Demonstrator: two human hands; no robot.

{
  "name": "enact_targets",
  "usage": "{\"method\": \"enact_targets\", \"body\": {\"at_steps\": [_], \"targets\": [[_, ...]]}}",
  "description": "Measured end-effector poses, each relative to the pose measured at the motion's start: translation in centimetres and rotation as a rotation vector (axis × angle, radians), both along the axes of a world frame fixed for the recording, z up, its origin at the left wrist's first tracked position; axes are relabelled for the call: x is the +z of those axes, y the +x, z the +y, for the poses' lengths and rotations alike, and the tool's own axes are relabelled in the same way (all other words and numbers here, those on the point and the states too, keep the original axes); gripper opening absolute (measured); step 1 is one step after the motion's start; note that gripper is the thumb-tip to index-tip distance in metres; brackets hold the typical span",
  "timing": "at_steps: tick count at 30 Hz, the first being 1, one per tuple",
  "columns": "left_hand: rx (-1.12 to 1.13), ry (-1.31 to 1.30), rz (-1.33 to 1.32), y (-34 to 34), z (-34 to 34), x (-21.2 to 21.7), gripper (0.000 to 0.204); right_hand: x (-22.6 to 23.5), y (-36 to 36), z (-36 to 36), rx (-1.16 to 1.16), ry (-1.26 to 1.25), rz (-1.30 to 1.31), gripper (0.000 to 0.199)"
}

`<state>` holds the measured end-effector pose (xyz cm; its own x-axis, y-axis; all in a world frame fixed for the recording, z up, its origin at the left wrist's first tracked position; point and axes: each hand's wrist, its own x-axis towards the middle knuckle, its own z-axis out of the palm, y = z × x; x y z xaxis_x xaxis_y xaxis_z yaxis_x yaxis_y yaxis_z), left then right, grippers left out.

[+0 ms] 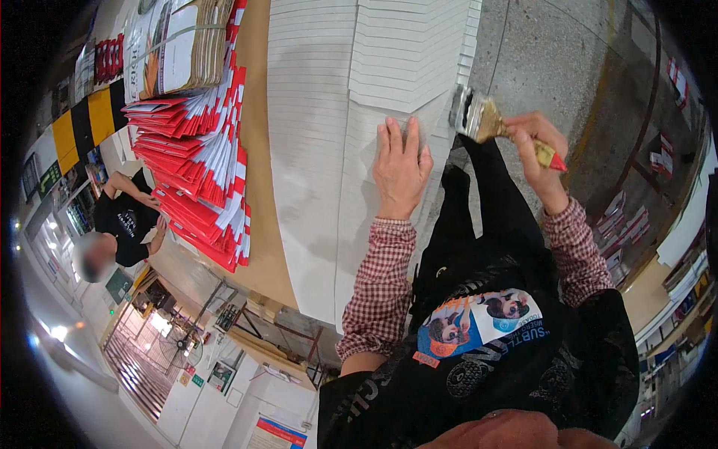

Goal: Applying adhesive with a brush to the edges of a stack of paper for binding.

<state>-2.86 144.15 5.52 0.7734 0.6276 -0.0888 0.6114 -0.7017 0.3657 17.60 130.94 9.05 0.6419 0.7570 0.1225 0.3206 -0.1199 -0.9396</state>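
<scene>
My left hand [402,168] lies flat on a white paper sheet [366,127], its fingers stretched out. Under and beyond it, many white sheets [407,52] overlap in staggered rows on the table. In my right hand [540,150] is a paintbrush [490,120], gripped by its yellowish handle with a red end. Its wide bristles, whitish toward the tip, point left at the right edge of the sheets; whether they touch the paper I cannot tell.
Red-and-white folded packets [198,165] fan out on the brown tabletop [258,142] at left. Beside them stands a strapped bundle of printed sheets [183,49]. A person in black [123,224] works at far left. Red-and-white packets [624,224] also lie at right.
</scene>
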Motion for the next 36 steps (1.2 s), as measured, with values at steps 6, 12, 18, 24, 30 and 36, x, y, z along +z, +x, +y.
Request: {"method": "enact_targets", "body": {"at_steps": [6, 12, 18, 24, 30, 36], "targets": [[-0.033, 0.052, -0.023, 0.0, 0.3, -0.2, 0.043, 0.5, -0.5, -0.7, -0.021, 0.032, -0.027, 0.014], [-0.007, 0.017, 0.011, -0.8, -0.3, -0.9, 0.048, -0.8, -2.9, -0.8, -0.044, 0.028, 0.002, 0.014], [0.179, 0.06, 0.085, -4.0, -4.0, -1.5, 0.071, -0.3, -4.1, -3.0, -0.07, 0.023, 0.024, 0.014], [0.042, 0.073, 0.063, -6.2, -3.4, -1.2, 0.066, -1.7, -4.7, -1.7, -0.112, 0.026, 0.012, 0.014], [-0.04, 0.121, 0.028, -5.8, -2.7, -0.5, 0.048, 0.0, -7.7, -4.9, -0.028, 0.035, -0.014, 0.014], [-0.048, 0.094, 0.036, -6.1, -2.7, -0.8, 0.045, -0.5, -8.0, -4.0, -0.094, 0.064, -0.069, 0.014]]}}
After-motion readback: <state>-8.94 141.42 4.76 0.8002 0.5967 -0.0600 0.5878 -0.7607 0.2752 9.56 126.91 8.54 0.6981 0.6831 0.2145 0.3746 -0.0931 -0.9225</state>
